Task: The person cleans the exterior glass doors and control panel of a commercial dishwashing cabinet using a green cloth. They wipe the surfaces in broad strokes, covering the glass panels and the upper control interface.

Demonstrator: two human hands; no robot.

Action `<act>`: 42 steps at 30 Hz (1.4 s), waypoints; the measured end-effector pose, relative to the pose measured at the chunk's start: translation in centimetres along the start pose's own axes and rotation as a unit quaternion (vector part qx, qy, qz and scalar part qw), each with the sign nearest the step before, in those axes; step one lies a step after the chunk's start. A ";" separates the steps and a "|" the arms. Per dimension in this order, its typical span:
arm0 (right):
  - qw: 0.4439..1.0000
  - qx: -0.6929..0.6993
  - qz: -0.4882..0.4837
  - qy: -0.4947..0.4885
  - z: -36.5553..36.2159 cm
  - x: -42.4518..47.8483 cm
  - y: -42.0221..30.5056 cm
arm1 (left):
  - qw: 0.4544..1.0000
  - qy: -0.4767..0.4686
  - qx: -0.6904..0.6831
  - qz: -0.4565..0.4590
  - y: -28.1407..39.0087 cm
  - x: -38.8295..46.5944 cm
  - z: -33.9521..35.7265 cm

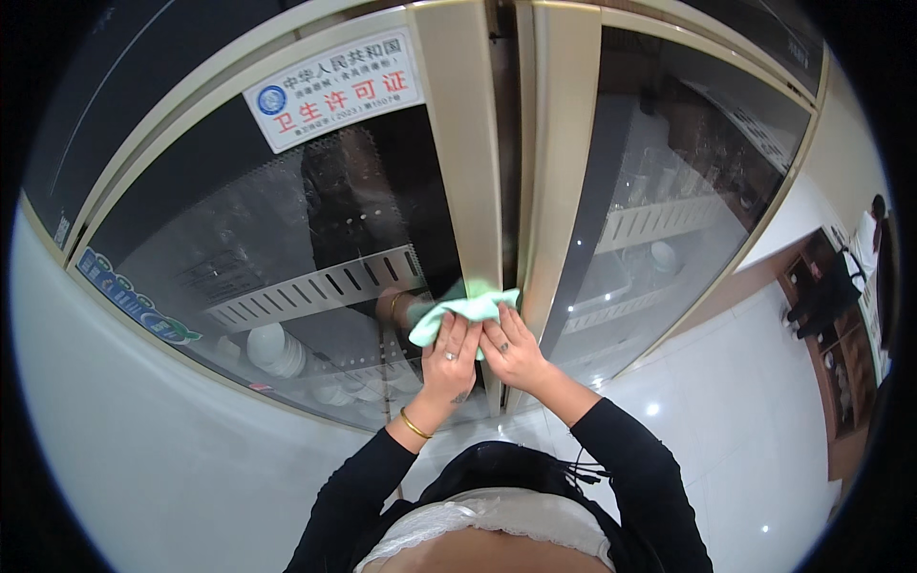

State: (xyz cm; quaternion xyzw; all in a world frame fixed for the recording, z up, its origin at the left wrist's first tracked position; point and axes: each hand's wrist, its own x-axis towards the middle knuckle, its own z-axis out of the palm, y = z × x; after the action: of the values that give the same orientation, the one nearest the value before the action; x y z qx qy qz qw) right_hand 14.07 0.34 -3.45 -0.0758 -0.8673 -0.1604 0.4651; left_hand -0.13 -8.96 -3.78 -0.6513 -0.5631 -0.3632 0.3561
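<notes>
A light green cloth (466, 309) is pressed by both hands against the gold-coloured metal frame (466, 179) of a cabinet's left glass door. My left hand (451, 354), with a ring on a finger and a gold bangle at the wrist, lies on the cloth's lower left part. Close beside it, my right hand (510, 351), also ringed, has its fingers on the cloth's right part. A gap runs between the left frame and the right door's frame (562, 143). The palms are hidden, and the cloth is bunched under the fingertips.
Behind the glass stand slotted metal racks (322, 283) and stacked white bowls (272, 351). A label with writing (337, 86) is stuck on the left door. At the far right, a person in dark clothes (831, 286) is near a wooden shelf unit (849, 358). Pale floor tiles (745, 401) show below.
</notes>
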 end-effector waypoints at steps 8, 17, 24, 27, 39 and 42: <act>0.976 -0.036 -0.014 0.216 -9.5 21.1 4.5 | 0.981 0.193 -0.011 0.022 0.0 22.7 -9.2; 0.974 -0.092 0.008 0.206 -5.4 15.8 2.5 | 0.994 0.095 -0.023 0.044 -1.3 17.4 -8.8; 0.982 -0.072 -0.034 0.171 -8.9 24.9 2.7 | 0.987 0.159 0.028 -0.016 -3.7 22.1 -12.8; 0.974 -0.144 -0.063 0.161 -9.9 29.0 2.5 | 0.972 0.224 0.068 -0.025 -5.0 24.6 -13.9; 0.943 -0.006 -0.286 0.172 -11.6 35.6 0.3 | 0.916 0.311 0.234 -0.097 -5.7 22.9 -19.0; 0.924 0.035 -0.315 0.213 -11.4 35.4 -1.3 | 0.890 0.304 0.322 -0.110 -4.7 21.4 -20.6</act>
State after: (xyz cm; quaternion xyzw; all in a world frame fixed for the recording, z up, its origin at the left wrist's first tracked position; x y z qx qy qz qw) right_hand 2.94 -5.44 31.56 0.2538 -0.7317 -0.2809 0.5668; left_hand -4.12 -16.20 25.12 -0.2928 -0.5810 -0.3793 0.6579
